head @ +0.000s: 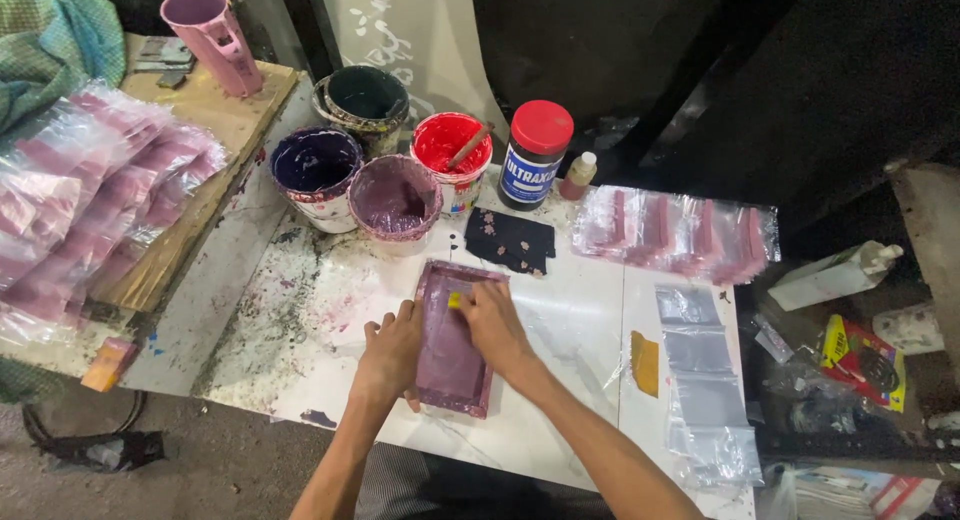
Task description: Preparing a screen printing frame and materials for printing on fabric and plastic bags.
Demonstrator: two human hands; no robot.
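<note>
From my end: glossy white worktop [560, 330] smeared with ink, matt purple-stained frame [455, 335], crinkly clear plastic bags [700, 380], rough wooden board [215, 115] upper left.

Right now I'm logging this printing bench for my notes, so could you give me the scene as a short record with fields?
Surface: white table, stained with ink
Left hand: left hand rests on the left edge of the purple screen frame
Right hand: right hand presses a small yellow piece inside the frame
Ink pots: dark purple pot, mauve pot, red pot with a stick, dark green pot
Right side: clear plastic bags; pink-printed bags
</note>
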